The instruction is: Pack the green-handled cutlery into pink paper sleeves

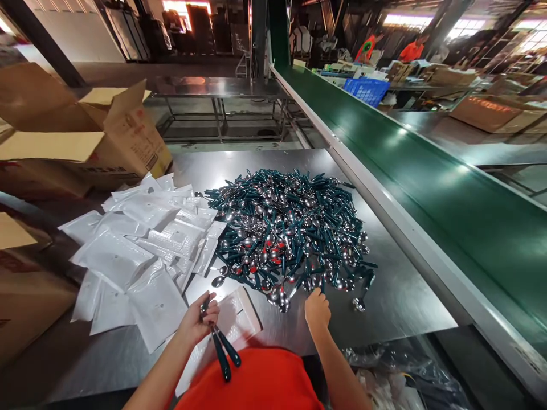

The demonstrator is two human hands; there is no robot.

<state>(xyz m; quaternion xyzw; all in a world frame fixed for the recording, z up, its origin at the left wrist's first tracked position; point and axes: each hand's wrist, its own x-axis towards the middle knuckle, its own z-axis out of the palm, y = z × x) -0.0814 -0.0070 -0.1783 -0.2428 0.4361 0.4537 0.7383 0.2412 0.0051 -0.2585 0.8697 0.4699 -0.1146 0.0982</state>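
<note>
- Fingers of the left hand (199,320) are closed around at least two spoons (221,357); the metal bowls are in the grip, and the dark green handles hang down.
- Fingers of the right hand (317,312) are curled together at the near edge of the spoon pile (294,222) (whether they pinch one spoon, I cannot tell).
- Just beside the left hand, one flat white packet (237,322) lies near the person's red shirt (252,381).
- Farther left, many white packets (117,256) are heaped next to the pile, on the same metal table (401,302).
- Beyond them stand open cardboard boxes (137,136); on the right side runs a green conveyor belt (384,136).
</note>
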